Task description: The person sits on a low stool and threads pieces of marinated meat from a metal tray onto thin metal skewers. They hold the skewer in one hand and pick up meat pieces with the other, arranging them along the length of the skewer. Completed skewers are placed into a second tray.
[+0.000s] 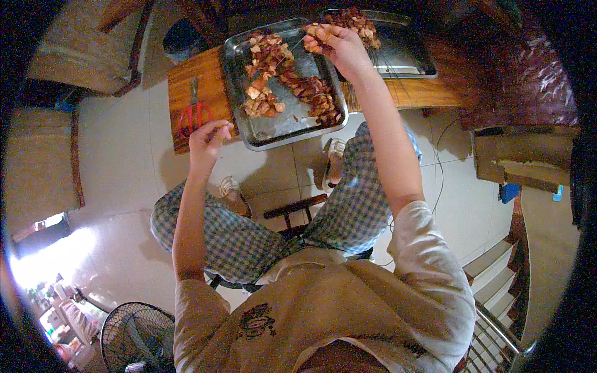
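My right hand (343, 51) is closed on a cluster of brown food chunks (317, 39) above the right rim of a metal tray (343, 122). A thin skewer or wire (296, 45) slants from that cluster down towards my left hand (208, 140). The left thumb and fingers are pinched together near the tray's lower left corner; whether they grip the strand's end is too fine to see. Several heaps of similar brown chunks (268, 53) lie in the tray. Scissors with red handles (195, 114) rest on the wooden bench beside my left hand.
A second tray (403, 70) holds more chunks (357, 23), with thin dark sticks across its near rim. Both trays stand on a wooden bench (198, 65). A fan (137, 335) is at lower left. A cable (438, 172) lies on the floor at right, near stairs (494, 275).
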